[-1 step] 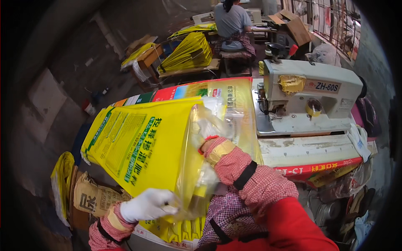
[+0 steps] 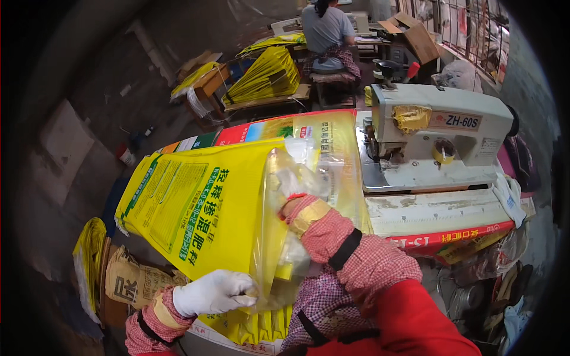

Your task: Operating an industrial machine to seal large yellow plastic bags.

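Sack (image 2: 196, 207), centre-left, likely light and slippery, is best held by its right edge (image 2: 259, 249), pinched by left hand (image 2: 221, 292); right hand's (image 2: 291, 185) grip cannot be told.

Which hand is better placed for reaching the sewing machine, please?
Probably the right hand: it is nearer the white sewing machine. The left hand is farther off, pinching the near edge of the yellow sack.

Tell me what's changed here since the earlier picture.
Nothing clearly moved, and nothing was visibly taken hold of or let go. The left hand stays by the near edge of the yellow bag, the right hand at the clear plastic beside it; the sewing machine stands as before.
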A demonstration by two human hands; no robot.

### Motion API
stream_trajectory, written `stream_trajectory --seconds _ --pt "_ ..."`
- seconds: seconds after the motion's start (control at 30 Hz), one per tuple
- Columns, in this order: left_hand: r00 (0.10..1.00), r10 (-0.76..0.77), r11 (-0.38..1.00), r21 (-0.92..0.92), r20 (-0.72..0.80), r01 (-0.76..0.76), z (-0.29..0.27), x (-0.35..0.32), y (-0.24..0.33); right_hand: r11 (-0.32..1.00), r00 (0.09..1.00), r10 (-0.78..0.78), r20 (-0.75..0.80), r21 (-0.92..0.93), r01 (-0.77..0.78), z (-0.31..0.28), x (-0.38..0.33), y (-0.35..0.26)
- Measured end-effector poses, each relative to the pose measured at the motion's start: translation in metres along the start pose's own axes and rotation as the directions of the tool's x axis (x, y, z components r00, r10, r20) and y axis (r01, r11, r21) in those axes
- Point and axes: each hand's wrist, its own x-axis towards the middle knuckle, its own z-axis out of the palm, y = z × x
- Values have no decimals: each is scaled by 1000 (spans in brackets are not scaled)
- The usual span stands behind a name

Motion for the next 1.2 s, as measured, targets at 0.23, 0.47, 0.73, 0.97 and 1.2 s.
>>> stream_trajectory --seconds 0.23,0.47,0.73,0.97,1.2 --pt "628 600 666 744 -496 -48 -79 47 52 363 974 67 214 904 -224 60 -25 -110" --pt "663 688 205 955 -295 213 -68 170 59 969 845 -248 473 122 216 52 -53 -101" --pt "990 -95 970 212 -101 115 -89 166 28 1000 712 6 702 -15 6 9 -89 -128" --pt "960 268 426 884 82 -194 -81 158 33 1000 741 11 671 3 -18 3 -55 -76" --pt "926 270 307 935 -265 178 -89 165 17 868 682 411 605 -32 -495 10 -49 -89"
